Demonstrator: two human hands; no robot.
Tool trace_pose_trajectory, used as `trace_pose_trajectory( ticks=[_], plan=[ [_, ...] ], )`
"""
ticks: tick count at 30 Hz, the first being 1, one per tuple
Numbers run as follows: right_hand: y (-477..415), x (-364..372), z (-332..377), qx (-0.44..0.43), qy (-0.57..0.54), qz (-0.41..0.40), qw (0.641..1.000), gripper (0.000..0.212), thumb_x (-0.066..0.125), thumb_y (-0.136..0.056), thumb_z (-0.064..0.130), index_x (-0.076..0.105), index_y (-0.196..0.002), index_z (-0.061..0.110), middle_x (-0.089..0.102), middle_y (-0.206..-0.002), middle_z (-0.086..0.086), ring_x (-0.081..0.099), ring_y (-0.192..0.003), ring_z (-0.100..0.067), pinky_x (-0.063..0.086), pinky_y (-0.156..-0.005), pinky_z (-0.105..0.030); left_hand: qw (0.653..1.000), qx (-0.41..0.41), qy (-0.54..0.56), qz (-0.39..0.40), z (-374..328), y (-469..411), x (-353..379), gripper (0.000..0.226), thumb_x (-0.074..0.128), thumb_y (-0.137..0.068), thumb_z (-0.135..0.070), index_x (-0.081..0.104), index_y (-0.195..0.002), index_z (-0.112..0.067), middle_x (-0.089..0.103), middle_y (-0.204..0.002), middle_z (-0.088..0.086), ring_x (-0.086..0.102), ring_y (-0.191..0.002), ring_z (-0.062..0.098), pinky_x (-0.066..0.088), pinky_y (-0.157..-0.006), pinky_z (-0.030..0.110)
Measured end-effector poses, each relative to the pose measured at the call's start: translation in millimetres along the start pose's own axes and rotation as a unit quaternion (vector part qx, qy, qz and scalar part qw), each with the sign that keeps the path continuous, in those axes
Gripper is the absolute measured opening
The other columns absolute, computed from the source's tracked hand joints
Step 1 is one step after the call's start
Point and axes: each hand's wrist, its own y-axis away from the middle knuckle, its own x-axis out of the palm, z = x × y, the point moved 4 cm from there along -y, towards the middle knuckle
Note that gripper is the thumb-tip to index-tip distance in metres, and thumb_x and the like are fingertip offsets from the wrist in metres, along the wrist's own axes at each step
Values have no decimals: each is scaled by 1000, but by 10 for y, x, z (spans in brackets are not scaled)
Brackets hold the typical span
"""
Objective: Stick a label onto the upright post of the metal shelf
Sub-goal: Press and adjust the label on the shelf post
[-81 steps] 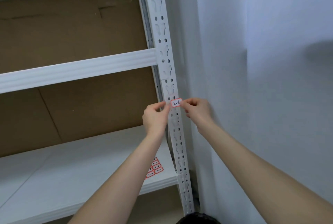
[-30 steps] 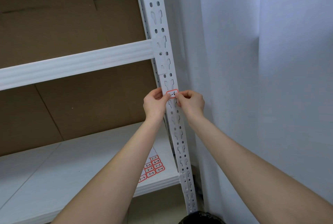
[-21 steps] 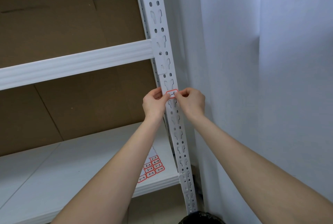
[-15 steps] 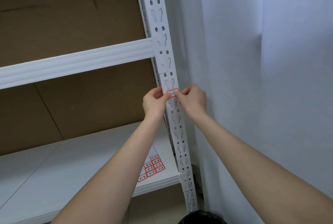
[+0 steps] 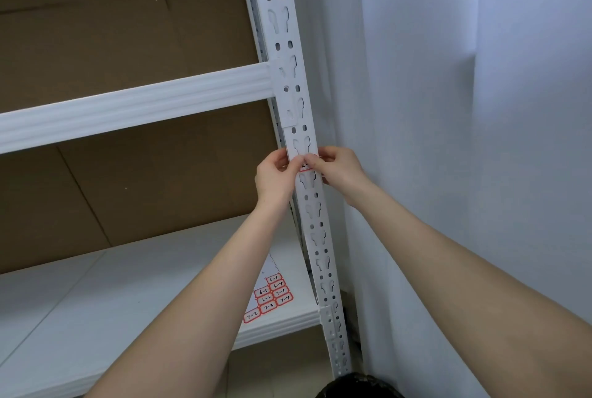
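- The label [image 5: 305, 166] is small and white with a red border and black handwriting; thumbs cover most of it.
- It lies against the front face of the white slotted upright post [image 5: 290, 77], just below the crossbeam [image 5: 134, 106].
- The left hand [image 5: 275, 178] is curled, its thumb pressing the label's left end.
- The right hand [image 5: 339, 168] is curled too, thumb and fingertip on the label's right end.
- A sheet of matching labels [image 5: 270, 296] lies on the white shelf board [image 5: 96, 295] below, near the post.
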Motion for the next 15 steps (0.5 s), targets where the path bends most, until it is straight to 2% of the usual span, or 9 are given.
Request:
trace_pose_trajectory(
  ticks=[2,4,9,12,15],
  plan=[
    [-34,-8,-26,-3,32,-25,999,23,66,-82,31,71,-101,18,73,-98,-4,68,-93,-19,54,-90,-42,999,12,-30,-8,-8,-12,18,30,61,-90,-21,63,-119,-14,68,-108,-3,63,-97,9,50,-78,18],
    [-48,-17,-30,-4,36,-30,999,20,67,-83,30,72,-99,19,73,-97,-3,68,-93,-19,54,-89,-42,999,21,-46,-9,-31,-10,22,30,59,-91,-21,62,-120,-14,67,-108,-4,62,-93,8,47,-73,15],
    [-15,-41,-88,23,-78,27,996,19,61,-91,24,69,-104,12,72,-101,-9,69,-93,-22,54,-92,-41,999,23,-28,23,46,9,10,30,58,-92,-24,60,-120,-14,68,-112,-1,63,-98,10,51,-86,26],
    [-49,-19,-129,11,-47,7,999,23,65,-83,31,72,-100,17,74,-98,-5,70,-93,-21,54,-91,-43,999,27,-40,14,44,-7,29,27,61,-90,-25,63,-115,-15,70,-106,0,66,-98,14,53,-90,37],
    [-52,5,-143,18,-39,-13,999,24,64,-83,32,72,-101,19,74,-97,-3,70,-92,-21,54,-91,-44,998,24,-58,10,34,-21,39,27,59,-91,-25,63,-116,-15,70,-107,1,65,-98,16,53,-88,36]
  ],
)
